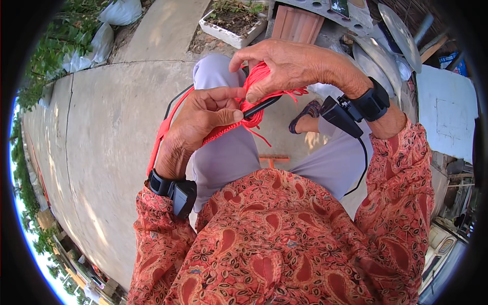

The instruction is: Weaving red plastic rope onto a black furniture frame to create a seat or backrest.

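Over my left knee I have a loose hank of bright red cord. A black tube crosses just below it, with red cord looped around part of it. My right hand curls over the hank from above, thumb and fingers closed on the cord. From the left, my left hand pinches at the tube's near end, thumb and forefinger close together where cord and tube meet. A red cord-wrapped strip runs down behind my left wrist, beside a thin black rod. Fingers partly hide the cord between my hands.
Concrete floor spreads to the left. A white planter with soil stands ahead, near a brown ribbed panel. To the right are metal lids and a pale board. An orange-red bar shows between my legs.
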`<state>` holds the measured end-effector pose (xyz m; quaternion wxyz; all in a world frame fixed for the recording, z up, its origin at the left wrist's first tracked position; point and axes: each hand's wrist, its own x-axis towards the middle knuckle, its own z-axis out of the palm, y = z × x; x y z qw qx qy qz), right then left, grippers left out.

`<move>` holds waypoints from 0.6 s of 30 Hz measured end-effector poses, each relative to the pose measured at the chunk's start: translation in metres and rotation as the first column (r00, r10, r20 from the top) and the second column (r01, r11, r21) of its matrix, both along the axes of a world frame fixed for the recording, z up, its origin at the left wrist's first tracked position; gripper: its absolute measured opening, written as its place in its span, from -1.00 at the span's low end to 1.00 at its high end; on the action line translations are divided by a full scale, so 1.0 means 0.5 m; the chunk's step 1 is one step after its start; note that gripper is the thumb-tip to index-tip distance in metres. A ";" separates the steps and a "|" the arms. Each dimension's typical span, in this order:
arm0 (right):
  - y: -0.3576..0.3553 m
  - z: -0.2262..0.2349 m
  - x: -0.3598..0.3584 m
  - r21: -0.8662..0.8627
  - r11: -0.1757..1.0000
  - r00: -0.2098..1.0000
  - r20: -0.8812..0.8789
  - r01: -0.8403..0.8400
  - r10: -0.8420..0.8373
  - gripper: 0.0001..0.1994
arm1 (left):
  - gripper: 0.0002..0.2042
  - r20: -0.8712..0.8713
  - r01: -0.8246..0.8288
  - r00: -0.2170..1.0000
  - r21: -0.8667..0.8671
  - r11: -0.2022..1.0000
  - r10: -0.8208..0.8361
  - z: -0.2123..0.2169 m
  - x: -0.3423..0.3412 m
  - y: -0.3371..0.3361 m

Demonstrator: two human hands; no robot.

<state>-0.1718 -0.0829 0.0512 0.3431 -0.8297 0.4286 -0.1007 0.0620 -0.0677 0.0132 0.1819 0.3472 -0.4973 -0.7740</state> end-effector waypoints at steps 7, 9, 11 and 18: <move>0.010 0.012 -0.009 -0.083 0.983 0.958 0.251 0.164 -0.139 -0.50 | -0.58 -0.132 -0.056 0.988 0.144 0.988 0.075 0.007 -0.003 -0.011; 0.027 0.005 -0.011 -0.174 0.877 0.795 0.526 0.448 -0.301 -0.56 | -0.58 -0.141 -0.052 0.987 0.138 0.989 0.072 -0.005 0.003 -0.009; 0.042 -0.018 -0.029 -0.255 0.784 0.711 0.633 0.565 -0.306 -0.62 | -0.59 -0.166 -0.077 0.982 0.108 0.991 0.094 -0.009 0.009 -0.008; 0.231 -0.090 0.034 0.535 0.562 0.273 0.525 0.631 -0.806 -0.73 | -0.58 -0.166 -0.105 0.978 0.132 0.986 0.126 -0.014 0.009 0.001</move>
